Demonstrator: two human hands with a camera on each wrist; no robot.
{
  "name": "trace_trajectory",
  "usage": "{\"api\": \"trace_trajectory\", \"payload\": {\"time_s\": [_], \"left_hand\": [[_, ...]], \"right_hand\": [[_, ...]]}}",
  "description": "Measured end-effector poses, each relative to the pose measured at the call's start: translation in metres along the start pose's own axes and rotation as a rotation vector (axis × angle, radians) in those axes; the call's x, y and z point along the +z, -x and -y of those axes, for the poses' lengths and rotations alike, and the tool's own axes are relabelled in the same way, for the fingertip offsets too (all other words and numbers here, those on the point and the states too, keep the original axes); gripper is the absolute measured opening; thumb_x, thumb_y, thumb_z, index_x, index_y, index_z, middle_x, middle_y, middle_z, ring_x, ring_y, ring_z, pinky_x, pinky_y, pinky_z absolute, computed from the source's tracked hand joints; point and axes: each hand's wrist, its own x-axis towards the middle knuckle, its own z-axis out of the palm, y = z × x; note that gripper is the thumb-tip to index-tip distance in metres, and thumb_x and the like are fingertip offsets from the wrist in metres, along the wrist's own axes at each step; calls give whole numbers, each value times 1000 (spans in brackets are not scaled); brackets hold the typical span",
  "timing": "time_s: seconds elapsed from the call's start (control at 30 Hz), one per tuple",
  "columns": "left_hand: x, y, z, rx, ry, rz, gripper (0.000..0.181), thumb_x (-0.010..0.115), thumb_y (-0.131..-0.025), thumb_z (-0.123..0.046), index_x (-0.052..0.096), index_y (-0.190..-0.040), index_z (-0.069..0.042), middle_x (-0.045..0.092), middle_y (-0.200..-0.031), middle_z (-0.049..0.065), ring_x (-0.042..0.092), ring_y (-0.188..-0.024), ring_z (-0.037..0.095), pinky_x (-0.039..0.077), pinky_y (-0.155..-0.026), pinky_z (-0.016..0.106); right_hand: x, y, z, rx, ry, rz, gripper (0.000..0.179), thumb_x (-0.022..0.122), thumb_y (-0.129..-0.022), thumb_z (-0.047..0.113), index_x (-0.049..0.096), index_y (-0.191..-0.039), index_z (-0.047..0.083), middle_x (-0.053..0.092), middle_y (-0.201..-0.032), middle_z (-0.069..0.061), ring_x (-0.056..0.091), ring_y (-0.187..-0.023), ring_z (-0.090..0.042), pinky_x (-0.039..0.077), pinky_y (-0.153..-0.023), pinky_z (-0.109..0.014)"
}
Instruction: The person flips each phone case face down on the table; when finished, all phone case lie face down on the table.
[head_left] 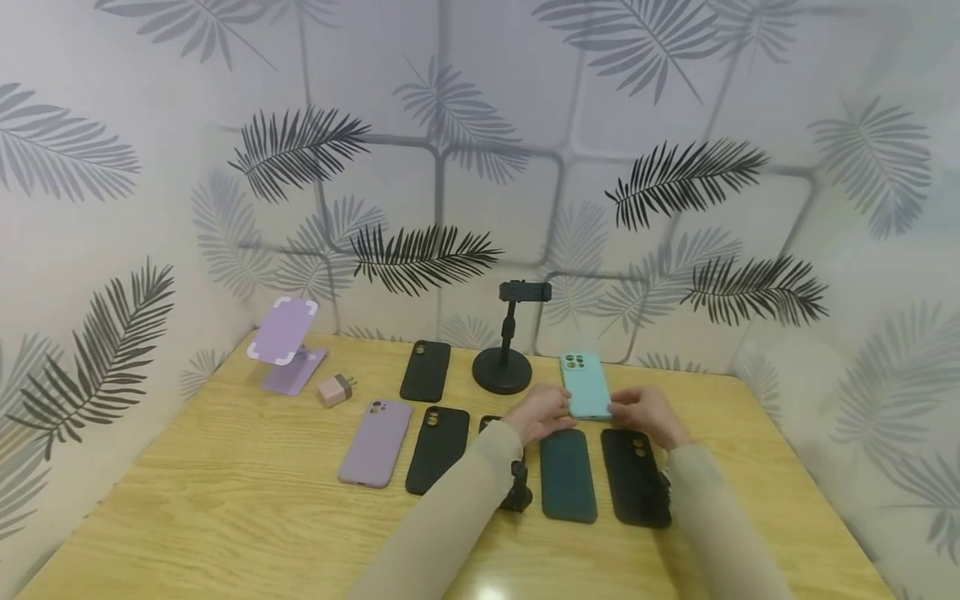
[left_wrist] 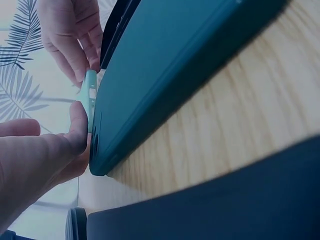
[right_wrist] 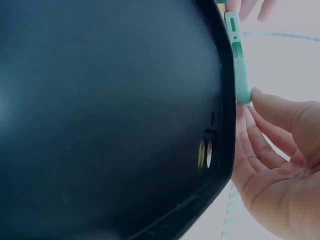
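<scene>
A mint-green phone case (head_left: pixel 588 385) lies near the back of the table, camera cutouts toward the wall. My left hand (head_left: pixel 538 412) holds its near left corner, thumb against the edge in the left wrist view. At the near right corner, my right hand (head_left: pixel 647 414) pinches the case, the thumb (right_wrist: pixel 275 107) showing on its end in the right wrist view. Just in front lie a dark teal phone case (head_left: pixel 567 477) and a black phone case (head_left: pixel 636 479). Another dark case is mostly hidden beneath my left forearm.
Left of my arms are a purple phone case (head_left: pixel 375 443) and a black case (head_left: pixel 437 450), with another black case (head_left: pixel 425 371) behind. A black phone holder (head_left: pixel 503 371) stands near the wall. Farther left are a purple folding stand (head_left: pixel 285 331) and a pink charger plug (head_left: pixel 335 389).
</scene>
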Motion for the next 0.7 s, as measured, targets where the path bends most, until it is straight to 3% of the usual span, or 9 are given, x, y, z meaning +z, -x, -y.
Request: {"api": "trace_trajectory", "payload": {"time_s": [0.33,0.37,0.43,0.53,0.57,0.7], "left_hand": [[-5,2,-2,-5,-9,9,64,38,-89,18,28,-151,4,16,-162,22,20,-147,40,45,-109,45],[-5,2,-2,-1,-10,10,65,38,-89,18,28,-151,4,19,-160,23,33,-143,38,45,-109,45],[-5,4,-3,6,-14,8,65,39,-89,18,28,-151,3,23,-158,22,43,-133,30,44,-109,46],[-6,5,-2,27,-36,15,66,40,-88,17,29,-151,3,27,-155,20,45,-117,21,45,-108,46],[-7,5,-1,39,-62,18,65,40,-88,17,30,-151,3,29,-154,20,45,-103,19,46,-107,45],[-10,3,1,108,-148,29,58,44,-92,12,35,-148,5,33,-154,23,52,-121,26,51,-101,42]], "right_hand": [[-1,-2,-4,-34,39,13,35,61,-94,1,55,-120,-22,64,-113,-35,70,-83,-22,61,-77,-37],[-1,-3,-5,-33,36,12,36,61,-94,1,55,-121,-22,64,-114,-35,70,-84,-22,61,-78,-37],[-2,-3,-7,-34,26,16,38,60,-95,2,54,-122,-23,63,-115,-36,69,-85,-22,61,-79,-38],[-3,-3,-9,-37,13,22,39,60,-95,3,52,-125,-22,62,-117,-36,69,-87,-20,60,-80,-37],[-3,-2,-9,-40,8,27,40,59,-96,3,52,-126,-22,62,-119,-36,70,-89,-21,60,-81,-37],[-8,4,-9,-71,-9,55,43,57,-97,5,48,-131,-19,58,-126,-35,69,-101,-28,59,-87,-37]]}}
